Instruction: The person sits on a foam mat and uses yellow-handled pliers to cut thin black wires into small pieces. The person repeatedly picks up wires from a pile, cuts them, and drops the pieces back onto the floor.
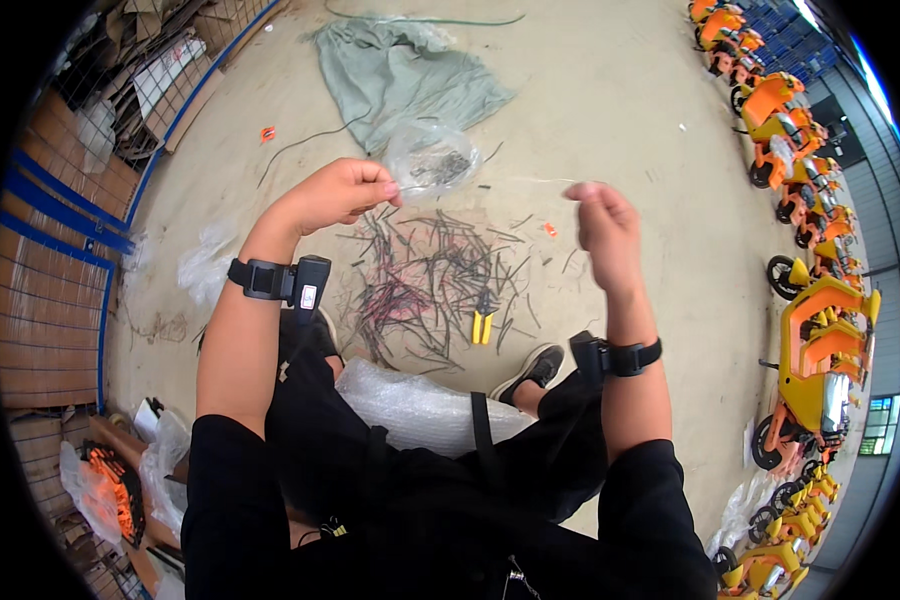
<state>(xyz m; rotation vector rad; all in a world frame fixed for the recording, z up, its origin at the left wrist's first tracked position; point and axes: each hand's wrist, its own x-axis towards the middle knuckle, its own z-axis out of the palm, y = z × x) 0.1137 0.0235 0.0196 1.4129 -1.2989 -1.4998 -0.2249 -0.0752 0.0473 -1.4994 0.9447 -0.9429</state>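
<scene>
My left hand [355, 190] is closed in a pinch on the end of a thin pale strand, just left of a clear plastic bag [432, 165] with dark bits in it. Out to the right, my right hand [607, 225] pinches a thin pale strand [540, 180] that reaches toward the left. Whether one piece runs between both hands is too faint to tell. Below them, black cut lengths [440, 265] like cable sheathing lie scattered on the floor, mixed with fine reddish strands [395, 298]. Pliers with yellow handles [483, 327] rest at the pile's near right side.
A grey-green woven sack [410, 80] lies beyond the bag. Bubble wrap [420, 400] is between my legs. Blue-framed mesh fencing [100, 270] stands at left, holding cardboard. Yellow and orange scooters [820, 350] line the right. Clear plastic film [205, 262] lies on the floor at left.
</scene>
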